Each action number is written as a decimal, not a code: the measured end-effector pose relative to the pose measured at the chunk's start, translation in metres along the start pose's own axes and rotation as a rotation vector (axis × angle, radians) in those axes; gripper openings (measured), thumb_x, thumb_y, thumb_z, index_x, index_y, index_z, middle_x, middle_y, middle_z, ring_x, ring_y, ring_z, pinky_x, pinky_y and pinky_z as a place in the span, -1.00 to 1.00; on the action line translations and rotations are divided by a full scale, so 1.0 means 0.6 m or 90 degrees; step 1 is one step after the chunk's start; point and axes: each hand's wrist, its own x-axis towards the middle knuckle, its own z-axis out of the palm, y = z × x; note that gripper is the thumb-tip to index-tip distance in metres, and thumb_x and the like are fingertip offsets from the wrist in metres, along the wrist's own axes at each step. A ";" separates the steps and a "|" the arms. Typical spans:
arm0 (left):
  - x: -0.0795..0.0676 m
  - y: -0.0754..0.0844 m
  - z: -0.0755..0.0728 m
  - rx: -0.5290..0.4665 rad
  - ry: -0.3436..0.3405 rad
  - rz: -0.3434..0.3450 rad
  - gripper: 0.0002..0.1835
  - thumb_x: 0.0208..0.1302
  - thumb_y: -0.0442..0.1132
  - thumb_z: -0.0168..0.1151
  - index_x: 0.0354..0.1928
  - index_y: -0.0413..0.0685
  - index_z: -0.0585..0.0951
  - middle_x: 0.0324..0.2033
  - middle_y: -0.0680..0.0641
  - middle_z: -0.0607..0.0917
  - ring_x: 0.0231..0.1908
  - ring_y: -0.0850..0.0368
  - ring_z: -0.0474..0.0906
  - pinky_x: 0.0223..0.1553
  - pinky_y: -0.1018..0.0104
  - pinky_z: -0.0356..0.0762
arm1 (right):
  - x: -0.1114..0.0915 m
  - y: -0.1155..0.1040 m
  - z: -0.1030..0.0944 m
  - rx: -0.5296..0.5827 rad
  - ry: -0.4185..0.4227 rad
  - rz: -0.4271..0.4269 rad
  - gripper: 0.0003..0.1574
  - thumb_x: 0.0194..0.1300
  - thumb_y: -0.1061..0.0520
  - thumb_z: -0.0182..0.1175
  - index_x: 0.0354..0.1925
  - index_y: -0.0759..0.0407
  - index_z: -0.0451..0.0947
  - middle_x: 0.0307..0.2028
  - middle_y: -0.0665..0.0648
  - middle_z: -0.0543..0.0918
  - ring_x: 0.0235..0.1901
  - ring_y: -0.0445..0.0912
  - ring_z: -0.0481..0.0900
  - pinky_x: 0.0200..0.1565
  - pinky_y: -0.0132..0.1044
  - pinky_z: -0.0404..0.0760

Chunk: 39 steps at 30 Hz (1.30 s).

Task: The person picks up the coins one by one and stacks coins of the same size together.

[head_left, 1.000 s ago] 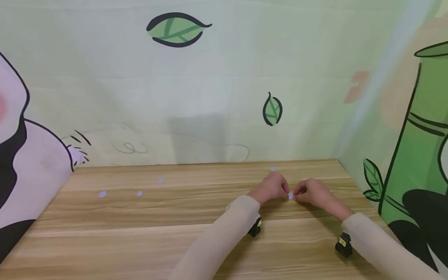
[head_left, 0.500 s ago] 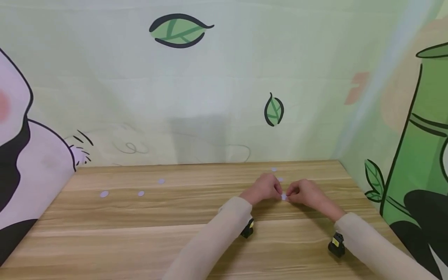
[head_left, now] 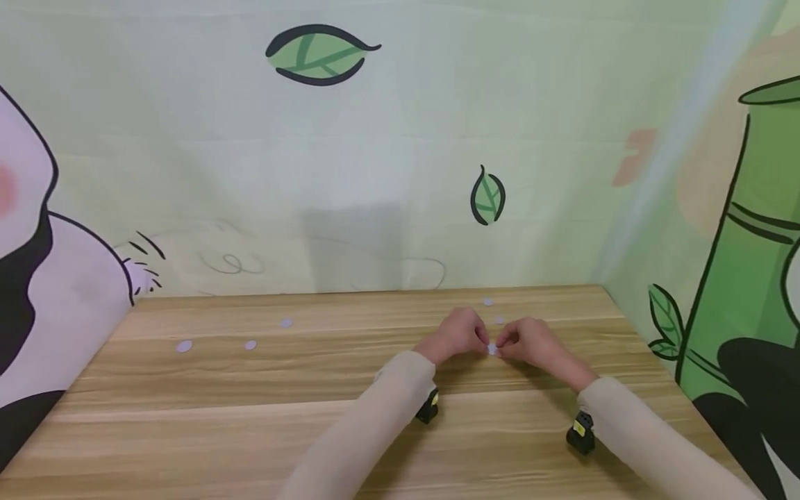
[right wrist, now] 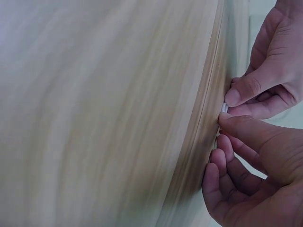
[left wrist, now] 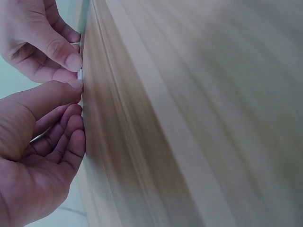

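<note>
- Far left of the wooden table: three pale round discs lie flat and apart from one another, one nearest the left edge, a second near it, a third a little further back. None is touched by either hand.
- Centre right: the left hand and right hand meet over the table, fingertips together, wrists low on the surface.
- Between them sits one small white disc. The left wrist view shows it pinched by thumb and forefinger tips of both hands, right at the table surface; the right wrist view agrees.
- Left hand: thumb and forefinger closed on the disc, remaining fingers curled in loosely, holding nothing else.
- Right hand: same pinch from the other side, other fingers tucked under.
- Whether the disc is one piece or two layers being parted is unclear; it is too small and edge-on in the wrist views.
- Just behind the hands: two more discs lie on the table, one close to the fingers, one near the back wall.
- Judgement on progress: five discs lie set down in two groups, one disc is in hand; work on this piece looks midway, not yet released.
</note>
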 end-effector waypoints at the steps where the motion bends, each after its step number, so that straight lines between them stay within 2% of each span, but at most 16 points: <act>1: -0.002 -0.002 -0.002 -0.005 0.001 -0.002 -0.96 0.13 -0.30 0.54 -0.38 -0.08 0.81 -0.44 0.11 0.78 -0.47 0.40 0.46 -0.35 0.58 0.43 | 0.001 -0.002 0.002 0.001 0.001 -0.003 -0.92 0.14 0.28 0.46 -0.40 0.25 0.71 -0.49 0.02 0.71 -0.48 -0.23 0.50 -0.37 -0.35 0.50; 8: -0.016 -0.019 -0.014 -0.033 0.003 -0.005 -0.95 0.12 -0.32 0.54 -0.37 -0.10 0.81 -0.42 0.06 0.79 -0.46 0.38 0.47 -0.34 0.57 0.42 | 0.013 -0.016 0.014 0.011 0.005 -0.021 -0.93 0.14 0.29 0.45 -0.40 0.25 0.71 -0.47 0.03 0.73 -0.44 -0.21 0.53 -0.31 -0.29 0.52; 14: -0.027 -0.032 -0.025 -0.047 0.008 -0.010 -0.96 0.13 -0.34 0.53 -0.39 -0.14 0.81 -0.42 0.02 0.80 -0.45 0.38 0.48 -0.34 0.55 0.44 | 0.023 -0.026 0.022 0.029 -0.001 -0.028 -0.92 0.16 0.29 0.45 -0.40 0.25 0.69 -0.48 0.04 0.71 -0.46 -0.21 0.49 -0.35 -0.31 0.49; 21: -0.036 -0.032 -0.031 -0.050 0.004 -0.019 -0.96 0.13 -0.36 0.54 -0.40 -0.14 0.81 -0.43 0.02 0.80 -0.42 0.34 0.55 -0.34 0.55 0.47 | 0.022 -0.031 0.027 0.038 -0.002 -0.030 -0.90 0.16 0.28 0.45 -0.41 0.25 0.69 -0.49 0.02 0.70 -0.47 -0.22 0.50 -0.38 -0.34 0.50; 22: -0.034 -0.034 -0.028 -0.051 0.005 -0.017 -0.94 0.11 -0.35 0.54 -0.45 -0.09 0.80 -0.48 0.08 0.78 -0.43 0.36 0.55 -0.35 0.57 0.48 | 0.021 -0.031 0.028 0.034 -0.002 -0.027 -0.90 0.16 0.28 0.45 -0.41 0.25 0.68 -0.50 0.02 0.69 -0.47 -0.21 0.50 -0.38 -0.34 0.50; 28: -0.042 -0.034 -0.031 -0.054 -0.009 -0.030 -0.94 0.12 -0.35 0.54 -0.42 -0.10 0.80 -0.47 0.09 0.78 -0.44 0.38 0.50 -0.34 0.58 0.46 | 0.018 -0.039 0.031 0.030 -0.009 -0.018 -0.90 0.17 0.27 0.45 -0.41 0.23 0.68 -0.50 -0.01 0.67 -0.48 -0.20 0.48 -0.38 -0.34 0.47; 31: -0.048 -0.032 -0.037 -0.054 -0.017 -0.038 -0.95 0.15 -0.35 0.53 -0.36 -0.15 0.81 -0.42 0.04 0.79 -0.43 0.36 0.50 -0.34 0.56 0.46 | 0.018 -0.046 0.032 0.034 -0.016 -0.013 -0.90 0.17 0.28 0.44 -0.40 0.23 0.68 -0.51 -0.01 0.67 -0.48 -0.20 0.48 -0.38 -0.34 0.47; 39: -0.062 -0.043 -0.043 -0.073 -0.008 -0.051 -0.96 0.15 -0.36 0.52 -0.39 -0.17 0.80 -0.45 0.03 0.78 -0.45 0.35 0.49 -0.35 0.54 0.46 | 0.024 -0.061 0.036 0.038 -0.023 -0.034 -0.92 0.17 0.29 0.44 -0.39 0.25 0.69 -0.50 0.00 0.69 -0.48 -0.21 0.49 -0.38 -0.35 0.49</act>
